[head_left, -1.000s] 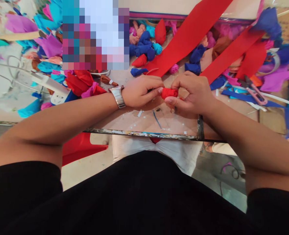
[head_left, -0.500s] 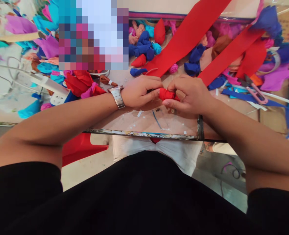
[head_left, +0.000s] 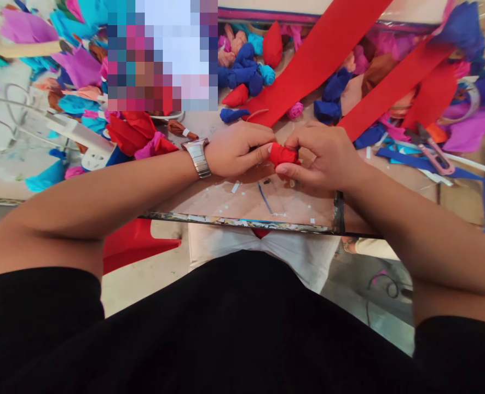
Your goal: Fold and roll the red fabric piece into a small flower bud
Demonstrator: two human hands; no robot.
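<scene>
Between my two hands is a small rolled red crepe-paper flower, above the table near its front edge. My left hand, with a metal watch on the wrist, pinches its left end between thumb and fingers. At its right end my right hand grips it with thumb and curled forefinger. The other fingertips are partly hidden. Just beyond my hands a wide red paper strip runs up and to the right. A small pink rolled flower lies close to my right hand.
Blue folded paper pieces lie behind my hands. Pink-handled scissors rest at the right on paper strips. A white power strip with cables is at the left, near red paper petals. A red stool stands below the table edge.
The red flower has turned slightly in my fingers, and its tail at the right shows less. Both hands stay closed on it. The whole view has shifted a little.
</scene>
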